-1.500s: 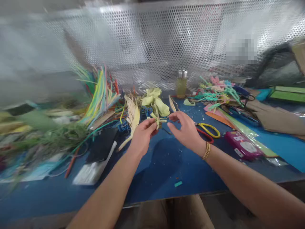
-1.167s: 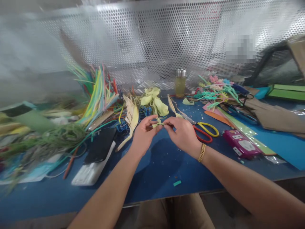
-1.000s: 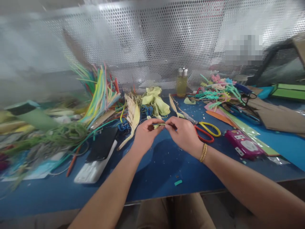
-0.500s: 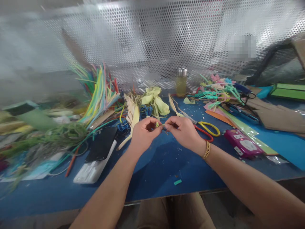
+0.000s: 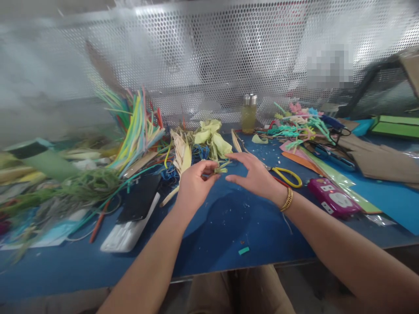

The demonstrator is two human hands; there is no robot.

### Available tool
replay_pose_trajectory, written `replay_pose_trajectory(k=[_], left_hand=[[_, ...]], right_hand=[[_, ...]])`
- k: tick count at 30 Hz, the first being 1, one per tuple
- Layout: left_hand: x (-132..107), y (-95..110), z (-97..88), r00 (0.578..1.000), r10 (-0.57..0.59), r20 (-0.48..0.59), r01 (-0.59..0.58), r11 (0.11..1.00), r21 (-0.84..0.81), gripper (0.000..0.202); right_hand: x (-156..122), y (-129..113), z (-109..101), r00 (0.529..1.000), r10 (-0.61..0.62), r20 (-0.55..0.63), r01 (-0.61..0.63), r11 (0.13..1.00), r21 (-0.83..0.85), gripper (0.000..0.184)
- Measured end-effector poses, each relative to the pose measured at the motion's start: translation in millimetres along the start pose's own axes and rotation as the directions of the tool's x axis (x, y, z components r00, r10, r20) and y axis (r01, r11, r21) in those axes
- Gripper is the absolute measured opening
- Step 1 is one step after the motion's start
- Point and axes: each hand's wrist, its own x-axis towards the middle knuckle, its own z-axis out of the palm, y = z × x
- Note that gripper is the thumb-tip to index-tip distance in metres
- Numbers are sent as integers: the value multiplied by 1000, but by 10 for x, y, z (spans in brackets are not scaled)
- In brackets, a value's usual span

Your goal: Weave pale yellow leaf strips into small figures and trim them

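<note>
My left hand (image 5: pixel 195 183) pinches a small yellow-green husk piece (image 5: pixel 221 168) between thumb and fingertips, above the blue work mat (image 5: pixel 229 231). My right hand (image 5: pixel 253 174) hovers just right of it with fingers spread and nothing in it; a gold bangle sits on that wrist. Behind the hands lies a heap of pale green husk strips (image 5: pixel 212 137) and dried corn husks (image 5: pixel 182 155). Scissors with red and yellow handles (image 5: pixel 288 176) lie partly hidden under my right hand.
A fan of coloured strips (image 5: pixel 137 126) and green fibres (image 5: pixel 81 185) fill the left. A black phone (image 5: pixel 139 198) rests on a white block (image 5: pixel 122 233). A small glass bottle (image 5: pixel 249 113), coloured craft stems (image 5: pixel 296 124), a pink device (image 5: pixel 329 198). Perforated metal screen behind.
My right hand let go of the small husk piece and opened, moving slightly right and back. My left hand keeps its pinch on it.
</note>
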Motion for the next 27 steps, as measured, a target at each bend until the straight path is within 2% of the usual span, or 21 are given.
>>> replay_pose_trajectory(k=[1,3,5,7,8,10,12,13,15,18,21,23,25,27], left_hand=[[-7,-5,10,1000,11,-6,-11,1000,6,27],[-26,5,34,1000,21,2,-21,1000,-20,31],[-43,40,53,999,22,34,-20,997,-77,35],[-51,85,56,999,24,40,-19,992,-124,42],[-52,105,49,1000,26,12,-25,992,-127,46],[-53,130,23,993,37,-112,-44,997,-62,43],[-55,131,-8,973,50,-224,-40,998,49,27],[-57,124,-19,972,49,-228,-28,995,94,21],[-62,100,-21,992,19,-125,-4,993,121,23],[-57,56,26,998,-23,57,19,998,64,30],[-37,22,97,998,-45,51,47,998,-50,26],[-25,15,133,994,-102,33,106,980,-167,30],[-22,27,153,980,-194,38,196,937,-289,32],[-26,58,158,953,-290,89,301,862,-409,32]], right_hand=[[-1,-11,11,1000,-28,-11,28,1000,-3,53],[-2,-45,36,999,-41,-32,41,999,16,41],[-3,-70,59,998,6,-58,-2,998,64,22],[1,-71,73,992,96,-85,-85,988,129,12],[6,-62,77,984,148,-101,-130,977,170,11],[18,-35,85,955,263,-133,-220,936,276,12],[30,-15,100,911,390,-134,-308,859,408,16],[34,-12,110,887,447,-118,-346,811,472,17],[37,-22,134,846,529,-70,-401,717,570,20],[28,-55,167,818,574,-24,-426,634,646,24],[13,-77,189,813,582,15,-436,591,679,27],[6,-87,198,814,580,37,-444,578,685,29],[5,-103,202,810,584,56,-458,571,682,29],[7,-127,201,805,588,78,-474,559,680,30]])
